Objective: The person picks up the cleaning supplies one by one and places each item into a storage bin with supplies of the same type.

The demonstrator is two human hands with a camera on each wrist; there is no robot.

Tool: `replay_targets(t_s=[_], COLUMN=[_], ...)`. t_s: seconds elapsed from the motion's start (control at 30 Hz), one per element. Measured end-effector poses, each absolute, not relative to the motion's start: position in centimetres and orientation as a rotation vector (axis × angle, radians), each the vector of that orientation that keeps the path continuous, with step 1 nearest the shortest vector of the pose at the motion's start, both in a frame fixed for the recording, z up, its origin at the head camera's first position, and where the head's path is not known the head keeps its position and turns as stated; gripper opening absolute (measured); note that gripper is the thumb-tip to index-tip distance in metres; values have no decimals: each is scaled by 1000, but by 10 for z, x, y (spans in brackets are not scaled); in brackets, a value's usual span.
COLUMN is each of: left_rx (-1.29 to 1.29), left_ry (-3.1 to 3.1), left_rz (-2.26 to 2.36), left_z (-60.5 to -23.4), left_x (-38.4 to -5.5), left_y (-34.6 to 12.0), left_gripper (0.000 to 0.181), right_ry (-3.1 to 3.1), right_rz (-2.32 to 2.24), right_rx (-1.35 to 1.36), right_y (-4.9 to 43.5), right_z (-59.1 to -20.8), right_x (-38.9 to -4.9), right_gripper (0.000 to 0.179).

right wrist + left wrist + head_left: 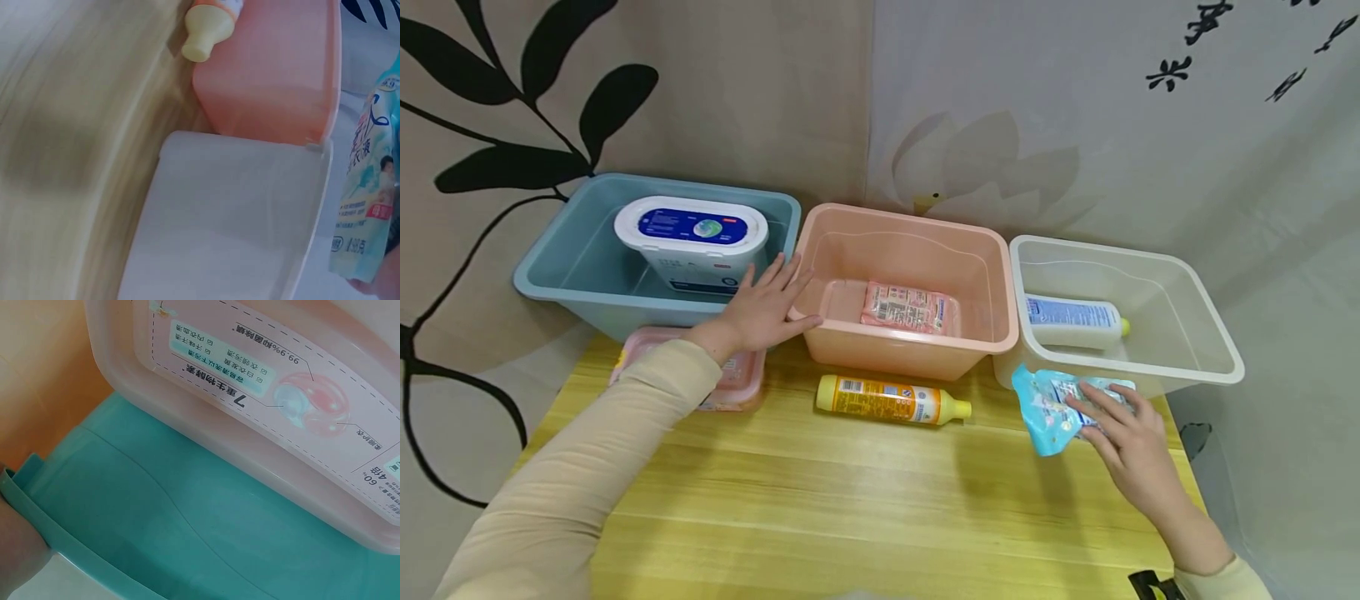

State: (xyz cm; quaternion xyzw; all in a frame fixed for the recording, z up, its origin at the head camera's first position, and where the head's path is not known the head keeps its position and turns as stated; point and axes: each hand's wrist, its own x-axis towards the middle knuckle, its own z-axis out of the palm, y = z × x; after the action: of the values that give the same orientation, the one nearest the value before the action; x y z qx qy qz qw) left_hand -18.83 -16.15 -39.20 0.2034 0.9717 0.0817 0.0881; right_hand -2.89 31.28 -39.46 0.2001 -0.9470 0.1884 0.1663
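Observation:
My right hand (1123,442) holds a light blue laundry detergent pouch (1051,408) by its side, in front of the white bin (1157,367). In the right wrist view the pouch (369,181) hangs near the white bin's rim, a finger at its lower end. My left hand (763,308), fingers spread, rests at the neighbouring rims of the blue bin (576,250) and the pink bin (880,346). Beneath the left forearm, partly hidden, lies a pink lidded box (741,387); its printed lid (250,394) shows beside the bin wall in the left wrist view.
Inside the blue bin stands a white tub (700,242) with a dark blue label. A pink packet (906,308) lies in the pink bin, and a white bottle (1071,325) in the white bin. On the wooden table (865,500) lies a yellow bottle (891,400).

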Motion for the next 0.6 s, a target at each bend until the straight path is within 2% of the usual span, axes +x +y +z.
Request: replay_targets(t_s=[0.6], left_rx=[615], left_ry=[2894], left_rz=[245], left_z=[-392], left_x=[-188], left_y=[-161], left_gripper=[81], right_ry=[-2669], right_rz=[596], right_rx=[587], right_y=[289], right_z=[-362], right_x=[-50], right_gripper=[32])
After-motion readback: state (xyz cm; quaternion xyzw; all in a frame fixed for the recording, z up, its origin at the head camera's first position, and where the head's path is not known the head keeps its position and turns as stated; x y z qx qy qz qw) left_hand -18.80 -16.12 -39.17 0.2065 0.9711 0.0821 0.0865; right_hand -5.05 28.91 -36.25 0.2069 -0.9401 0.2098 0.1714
